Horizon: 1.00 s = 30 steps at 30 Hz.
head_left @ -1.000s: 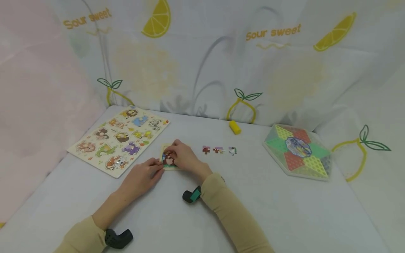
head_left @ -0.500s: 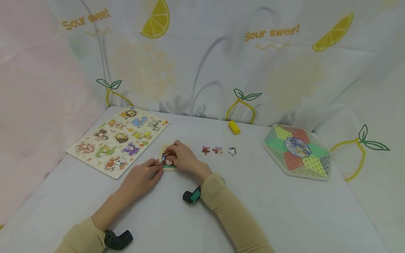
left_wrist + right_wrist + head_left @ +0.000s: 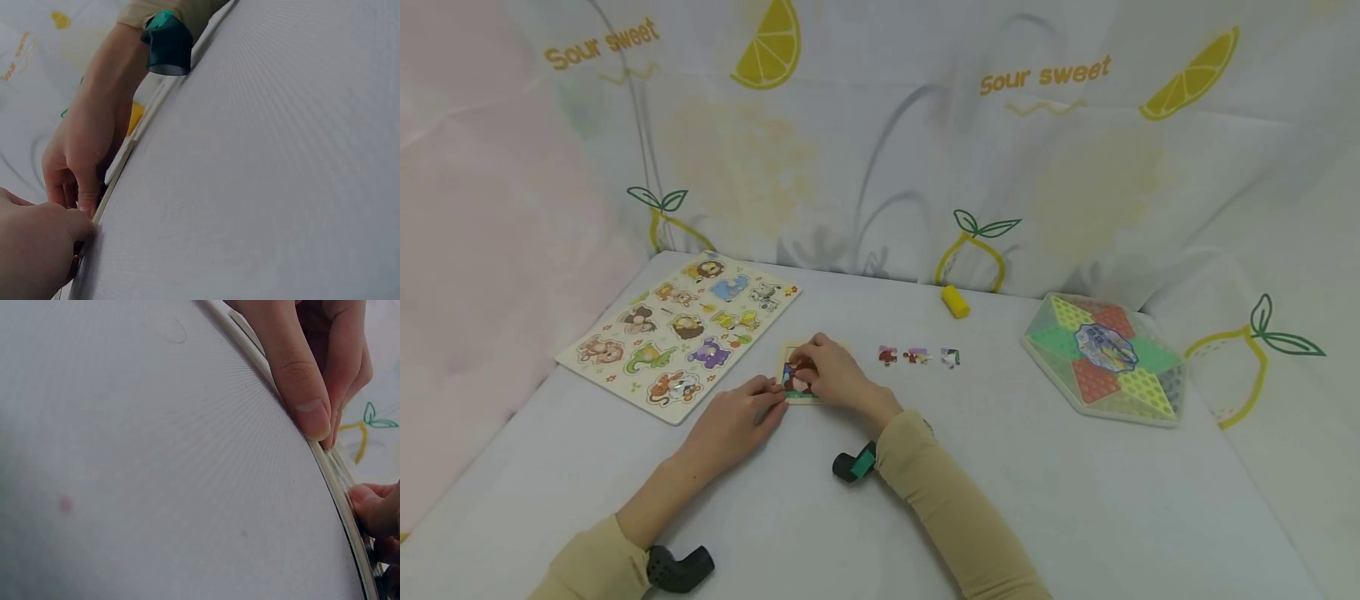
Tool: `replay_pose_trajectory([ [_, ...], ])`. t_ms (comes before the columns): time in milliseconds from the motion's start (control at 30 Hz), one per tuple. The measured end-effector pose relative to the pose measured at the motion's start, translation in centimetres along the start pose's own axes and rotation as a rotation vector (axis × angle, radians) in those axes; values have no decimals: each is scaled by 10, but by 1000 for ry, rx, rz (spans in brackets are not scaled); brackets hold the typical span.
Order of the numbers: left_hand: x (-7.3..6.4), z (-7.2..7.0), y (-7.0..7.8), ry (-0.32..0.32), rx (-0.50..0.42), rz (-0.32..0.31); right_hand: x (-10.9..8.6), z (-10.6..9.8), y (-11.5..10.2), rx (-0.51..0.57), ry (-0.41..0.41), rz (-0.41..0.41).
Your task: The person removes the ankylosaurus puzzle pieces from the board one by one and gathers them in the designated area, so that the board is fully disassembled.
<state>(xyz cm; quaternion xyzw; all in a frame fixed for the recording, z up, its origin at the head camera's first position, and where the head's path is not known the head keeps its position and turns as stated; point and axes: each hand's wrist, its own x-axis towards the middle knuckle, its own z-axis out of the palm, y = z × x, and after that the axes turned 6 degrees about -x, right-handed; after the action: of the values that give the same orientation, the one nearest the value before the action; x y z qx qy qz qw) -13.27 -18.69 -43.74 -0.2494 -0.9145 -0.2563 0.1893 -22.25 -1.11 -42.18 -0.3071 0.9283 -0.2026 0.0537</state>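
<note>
A small wooden jigsaw puzzle (image 3: 800, 387) with a pale frame and a brown animal picture lies flat in the middle of the table. My left hand (image 3: 741, 421) holds its lower left corner between thumb and fingers; the right wrist view shows that left hand (image 3: 306, 369) at the frame's edge. Over the upper right part of the puzzle, my right hand (image 3: 842, 375) has its fingers bent down, pinching a puzzle piece mostly hidden under the fingertips. To the right, three loose jigsaw pieces (image 3: 917, 357) lie in a row, apart from the frame.
An animal peg board (image 3: 647, 329) lies at the left, close to the left hand. Towards the back stands a yellow block (image 3: 956, 302). A hexagonal Chinese checkers box (image 3: 1103, 358) is at the right. A lemon-printed curtain (image 3: 880, 150) hangs behind the white table (image 3: 1075, 517).
Both hands stay at the puzzle. The right fingers have shifted very slightly over it; the loose pieces have not moved. The head view has shifted a little.
</note>
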Motion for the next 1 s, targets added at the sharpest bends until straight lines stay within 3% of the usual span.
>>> replay_pose_trajectory([
  [567, 0, 1, -1, 16, -4, 14, 0, 2, 1, 38, 14, 23],
  [1000, -1, 1, -1, 8, -4, 4, 0, 1, 2, 55, 33, -30],
])
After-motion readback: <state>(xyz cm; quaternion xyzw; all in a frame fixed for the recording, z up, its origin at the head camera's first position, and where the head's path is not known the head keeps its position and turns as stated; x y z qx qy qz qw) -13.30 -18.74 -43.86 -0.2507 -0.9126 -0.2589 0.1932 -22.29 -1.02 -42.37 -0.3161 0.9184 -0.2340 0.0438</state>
